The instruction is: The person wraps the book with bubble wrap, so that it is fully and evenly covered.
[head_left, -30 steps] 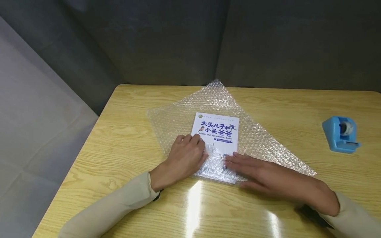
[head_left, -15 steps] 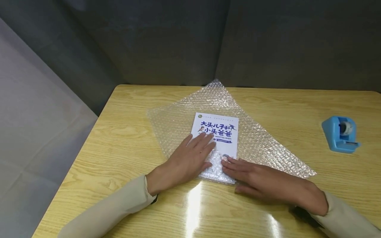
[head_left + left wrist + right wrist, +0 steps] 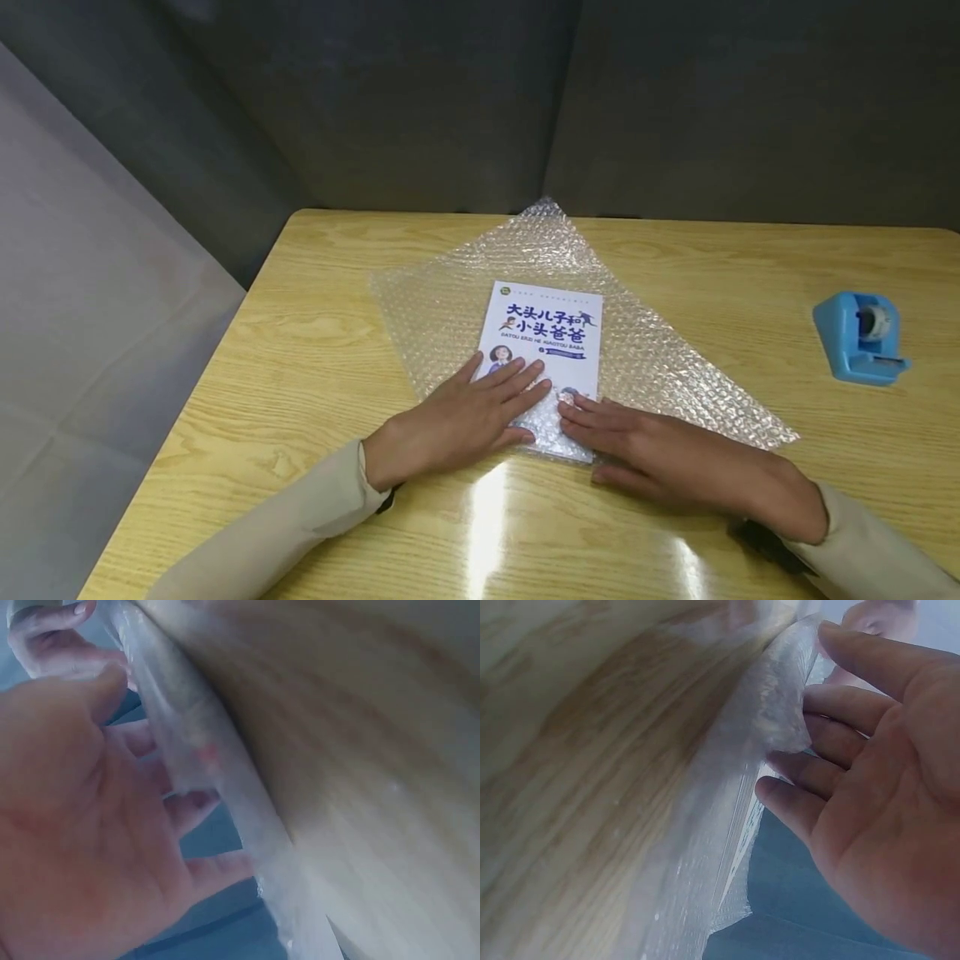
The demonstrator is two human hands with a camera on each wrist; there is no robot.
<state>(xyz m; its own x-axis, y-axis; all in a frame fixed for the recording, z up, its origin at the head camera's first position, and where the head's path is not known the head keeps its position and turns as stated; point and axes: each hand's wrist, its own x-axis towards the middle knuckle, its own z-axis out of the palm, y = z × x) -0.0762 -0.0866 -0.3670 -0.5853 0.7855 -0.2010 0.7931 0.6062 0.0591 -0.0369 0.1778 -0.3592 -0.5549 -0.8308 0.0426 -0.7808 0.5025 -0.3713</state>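
A white book (image 3: 551, 312) with blue title lettering lies face up on a sheet of clear bubble wrap (image 3: 540, 242). Part of the wrap is folded over the cover's lower end. My left hand (image 3: 468, 421) rests on the book's lower left with fingers spread. On the lower right corner lies my right hand (image 3: 652, 450), its straight fingers touching the folded wrap. The left wrist view shows the left palm (image 3: 90, 825) beside the wrap's edge. In the right wrist view, page edges (image 3: 739, 817) show between the wrap and the right fingers (image 3: 791, 802).
A blue tape dispenser (image 3: 855, 342) with a roll in it stands at the right of the wooden table (image 3: 300, 350). Dark grey cloth (image 3: 420, 108) hangs behind the far edge. Loose wrap corners extend toward the back, left and right.
The left hand's curled fingers have straightened and spread, and the hand has slid toward the near edge, uncovering a printed figure. The right hand has shifted slightly left. The book stays in place.
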